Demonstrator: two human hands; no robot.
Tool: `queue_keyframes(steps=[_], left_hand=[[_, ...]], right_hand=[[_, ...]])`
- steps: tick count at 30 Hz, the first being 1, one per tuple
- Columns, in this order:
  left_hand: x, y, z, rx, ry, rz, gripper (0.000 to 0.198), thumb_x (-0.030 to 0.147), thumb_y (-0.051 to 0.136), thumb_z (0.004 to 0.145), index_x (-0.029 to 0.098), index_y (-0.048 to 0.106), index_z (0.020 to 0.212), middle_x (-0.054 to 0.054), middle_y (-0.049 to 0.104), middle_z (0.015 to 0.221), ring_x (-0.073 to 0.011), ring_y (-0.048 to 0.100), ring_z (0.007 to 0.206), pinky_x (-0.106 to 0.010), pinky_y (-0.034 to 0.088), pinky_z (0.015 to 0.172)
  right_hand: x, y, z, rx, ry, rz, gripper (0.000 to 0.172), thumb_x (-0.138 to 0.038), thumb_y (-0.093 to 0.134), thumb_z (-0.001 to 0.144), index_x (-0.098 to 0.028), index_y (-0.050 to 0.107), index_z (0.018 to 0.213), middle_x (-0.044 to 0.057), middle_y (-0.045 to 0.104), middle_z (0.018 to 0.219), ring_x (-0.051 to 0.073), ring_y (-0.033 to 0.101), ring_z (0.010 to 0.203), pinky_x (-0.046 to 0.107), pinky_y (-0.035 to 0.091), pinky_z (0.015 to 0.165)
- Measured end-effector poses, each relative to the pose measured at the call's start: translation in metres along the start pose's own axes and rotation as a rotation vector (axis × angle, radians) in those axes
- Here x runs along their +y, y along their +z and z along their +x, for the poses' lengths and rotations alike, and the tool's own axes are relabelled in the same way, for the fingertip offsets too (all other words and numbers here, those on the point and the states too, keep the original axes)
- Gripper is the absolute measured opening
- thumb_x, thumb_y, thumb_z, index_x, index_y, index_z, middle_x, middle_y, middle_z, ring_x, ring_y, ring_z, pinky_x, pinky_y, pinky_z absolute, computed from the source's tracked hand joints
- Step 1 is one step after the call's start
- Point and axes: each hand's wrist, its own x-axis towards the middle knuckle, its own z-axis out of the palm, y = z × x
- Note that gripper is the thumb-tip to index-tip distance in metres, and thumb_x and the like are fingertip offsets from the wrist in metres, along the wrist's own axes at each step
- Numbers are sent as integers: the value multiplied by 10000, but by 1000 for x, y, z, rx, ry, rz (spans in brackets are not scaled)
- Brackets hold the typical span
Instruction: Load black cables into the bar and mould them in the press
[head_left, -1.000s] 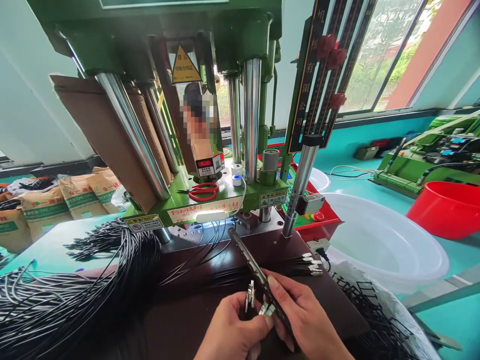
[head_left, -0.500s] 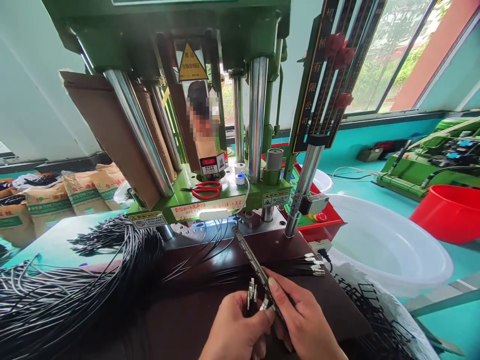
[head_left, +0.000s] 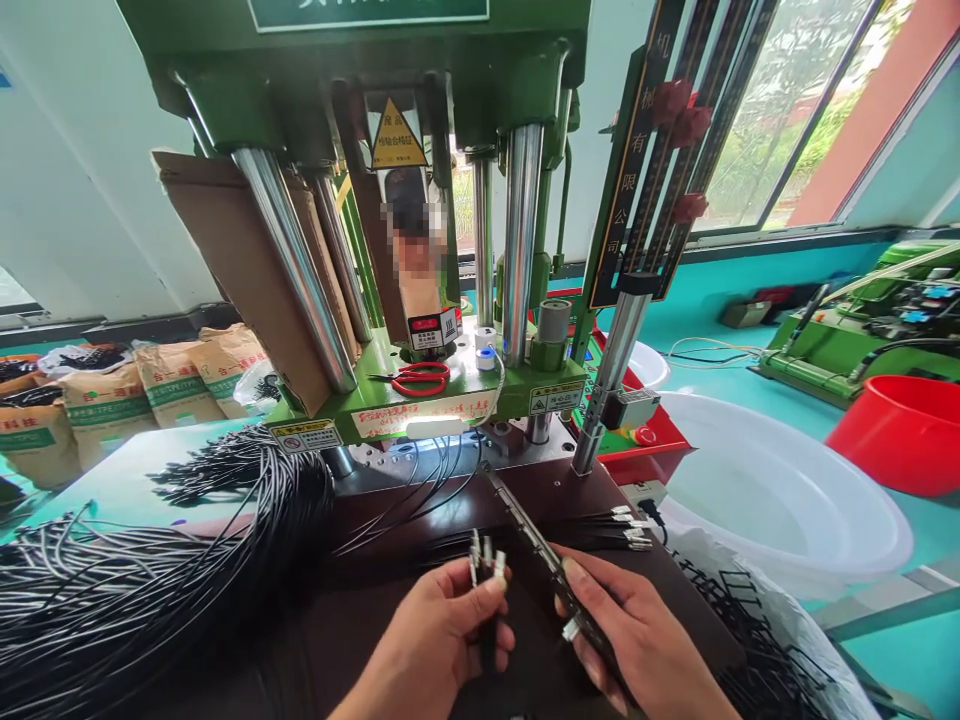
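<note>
Metal-ended leads (head_left: 487,552): clenched in grip of left hand (head_left: 450,625), over near counter (head_left: 360,625). Dark bar (head_left: 537,541): clenched in right hand (head_left: 630,625), one metal end (head_left: 571,628) beside it. Probably partway: several ends outstanding; further tipped leads (head_left: 637,536) at far right on counter.

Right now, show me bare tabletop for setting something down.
Bare brown tabletop lies between the black cable bundle and the left hand; a smaller wedge lies between the right hand, the metal-tipped leads and the table's right edge. Crowded: the left side, under the bundle, and the middle beyond the hands, with leads and the black bar.
</note>
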Motion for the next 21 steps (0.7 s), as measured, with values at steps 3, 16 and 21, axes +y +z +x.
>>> queue_keyframes(steps=[3,16,21], left_hand=[[-11,9,5,-55,3,112,256,287,757,656,125,571,724,16,552,616,-65,499,444,-189,372,421],[-17,14,10,-65,38,242,311,366,776,603,123,606,695,28,519,505,-59,415,370,-196,320,381],[-18,14,10,-41,35,258,276,336,767,605,125,605,680,35,503,490,-53,390,348,-190,276,353]], right_hand=[[-1,2,0,-46,-11,-80,605,-588,521,823,-143,592,1226,-71,436,410,62,356,311,136,308,257],[-3,3,0,-101,-19,-168,611,-584,463,858,-128,579,1248,-80,415,388,63,345,315,136,313,268],[-2,2,0,-89,-48,-216,605,-574,460,864,-122,581,1247,-74,429,392,64,346,318,141,310,275]])
